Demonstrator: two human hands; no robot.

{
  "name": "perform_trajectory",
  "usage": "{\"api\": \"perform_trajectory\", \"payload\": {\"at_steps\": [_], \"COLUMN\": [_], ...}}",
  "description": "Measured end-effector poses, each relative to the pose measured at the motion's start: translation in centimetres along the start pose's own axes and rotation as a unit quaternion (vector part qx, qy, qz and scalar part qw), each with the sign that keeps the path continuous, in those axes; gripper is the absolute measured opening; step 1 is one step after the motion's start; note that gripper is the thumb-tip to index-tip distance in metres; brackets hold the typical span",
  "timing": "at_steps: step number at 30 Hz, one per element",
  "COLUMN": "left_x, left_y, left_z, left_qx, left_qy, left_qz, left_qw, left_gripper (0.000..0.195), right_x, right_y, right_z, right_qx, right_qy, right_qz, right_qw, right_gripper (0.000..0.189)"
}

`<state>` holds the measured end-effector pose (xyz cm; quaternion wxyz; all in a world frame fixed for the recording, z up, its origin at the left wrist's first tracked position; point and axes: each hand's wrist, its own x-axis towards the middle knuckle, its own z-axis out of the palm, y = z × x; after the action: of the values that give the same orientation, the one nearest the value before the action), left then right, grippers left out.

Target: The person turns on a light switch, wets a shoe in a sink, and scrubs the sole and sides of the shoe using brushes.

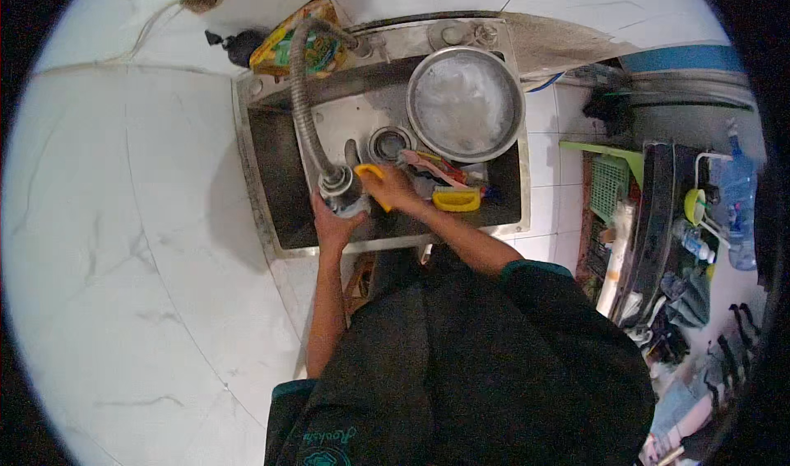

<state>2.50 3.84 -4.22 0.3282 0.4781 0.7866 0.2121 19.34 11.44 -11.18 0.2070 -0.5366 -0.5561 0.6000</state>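
My left hand [334, 226] is wrapped around a shiny, clear or metal vessel [353, 205] directly below the head of the flexible metal faucet [299, 95]. Which material the vessel is, I cannot tell. In my right hand [396, 189] is a yellow plastic item [370, 171], partly hidden by the fingers. Both hands are over the near part of the stainless steel sink [258, 210]. Just right of my right hand lies a yellow scrub brush [457, 199]. Pink and red handled utensils [435, 166] rest beside the drain [390, 143].
A large round metal basin [466, 105] with whitish, cloudy contents sits in the sink's far right. Behind the faucet leans a yellow-green packet [308, 46]. White tiled wall [123, 219] borders the left. On the right stand a green plastic basket [610, 188] and a large blue water bottle [740, 206].
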Motion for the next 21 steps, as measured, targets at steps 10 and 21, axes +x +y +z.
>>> {"api": "perform_trajectory", "payload": {"at_steps": [10, 21], "left_x": [1.5, 3.5], "left_y": [-3.5, -2.3], "left_z": [-0.7, -1.0], "left_qx": [-0.092, 0.076], "left_qy": [-0.075, -0.149], "left_qz": [-0.131, -0.093], "left_qw": [0.984, 0.982], "left_gripper": [0.105, 0.076], "right_x": [0.7, -1.2], "right_y": [-0.3, -3.0], "right_z": [1.6, 1.7], "right_qx": [-0.071, 0.151], "right_qy": [0.034, 0.050], "right_qz": [0.157, -0.079], "right_qw": [0.985, 0.984], "right_gripper": [0.042, 0.031]}}
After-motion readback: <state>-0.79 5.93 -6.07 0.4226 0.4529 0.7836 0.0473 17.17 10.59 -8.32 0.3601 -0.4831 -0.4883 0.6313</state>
